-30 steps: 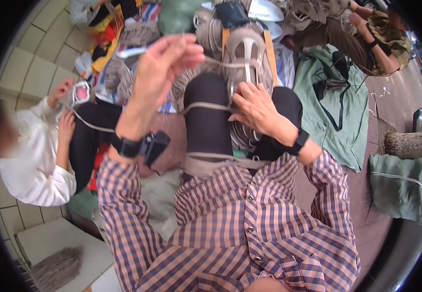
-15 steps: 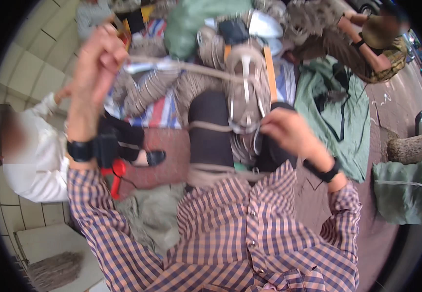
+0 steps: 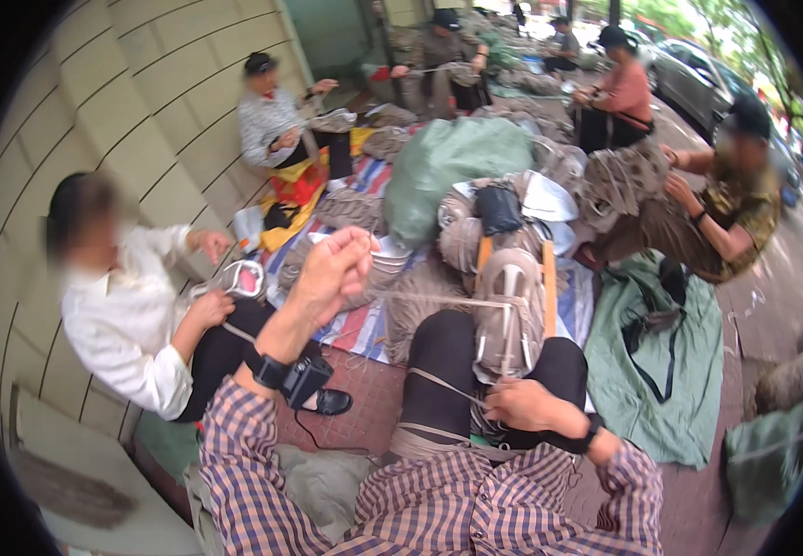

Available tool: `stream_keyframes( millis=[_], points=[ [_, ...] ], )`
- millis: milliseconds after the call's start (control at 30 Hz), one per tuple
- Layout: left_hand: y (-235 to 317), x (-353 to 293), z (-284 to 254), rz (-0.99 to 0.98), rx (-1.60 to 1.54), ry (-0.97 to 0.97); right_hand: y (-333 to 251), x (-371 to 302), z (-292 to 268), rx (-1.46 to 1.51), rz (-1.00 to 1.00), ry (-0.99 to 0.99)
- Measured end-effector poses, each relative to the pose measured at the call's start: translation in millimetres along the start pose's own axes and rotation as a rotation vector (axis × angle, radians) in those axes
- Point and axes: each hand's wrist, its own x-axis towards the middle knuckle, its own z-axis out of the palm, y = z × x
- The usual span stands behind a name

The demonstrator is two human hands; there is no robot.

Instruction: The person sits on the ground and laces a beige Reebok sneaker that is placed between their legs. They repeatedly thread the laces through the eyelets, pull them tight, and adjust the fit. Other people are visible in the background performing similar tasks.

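- Main piece: a taupe, shoe-shaped piece with white trim (image 3: pixel 492 338), right of centre in the frame, near two pale wooden rails (image 3: pixel 550 289).
- Left hand (image 3: pixel 330 276), centre of frame: raised, fingers curled in narrow. Whether they pinch the cord cannot be told.
- Right hand (image 3: pixel 524 405), lower centre: fingers drawn together at the piece's near end, apparently gripping a pale flat cord (image 3: pixel 438 299).
- Done, by the look of it: cord crosses the piece's far half and runs down its length to the right hand; another length passes over the black-trousered left thigh (image 3: pixel 440 366).
- Left, as judged: cord stands out toward the left hand, not laid flat; no finished knot shows.
- Nearby: wound taupe bundles (image 3: pixel 420 320) on a red, white and blue striped sheet (image 3: pixel 355 335), a bulging green sack (image 3: pixel 448 171) behind.
- Hard to make out: cord fades to blur short of the left fingers; the right hand's fingertips are hidden; the piece's underside is out of sight; the frame's rim is dark, cutting off a green bundle (image 3: pixel 777 459) at lower right.
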Motion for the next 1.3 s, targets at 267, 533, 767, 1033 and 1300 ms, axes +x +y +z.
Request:
stream_keyframes(
  millis=[267, 533, 767, 1033, 1300],
  points=[
    [86, -12, -55, 0.269, 0.321, 0.218, 47, -198, -157, 1.383, 0.108, 0.810],
    [35, -34, -313, 0.007, 0.865, 0.245, 73, -331, -198, 1.858, -0.351, 1.102],
    [-88, -93, -365, -0.358, 1.540, -0.340, 63, -444, -183, 1.814, -0.249, 1.691],
    [-49, -152, -388, -0.381, 1.675, 0.353, 102, -515, -138, 1.150, 0.532, 1.992],
    [139, -211, -374, 0.312, 1.435, 1.052, 128, -550, -111, 0.766, 0.684, 2.363]
  ],
)
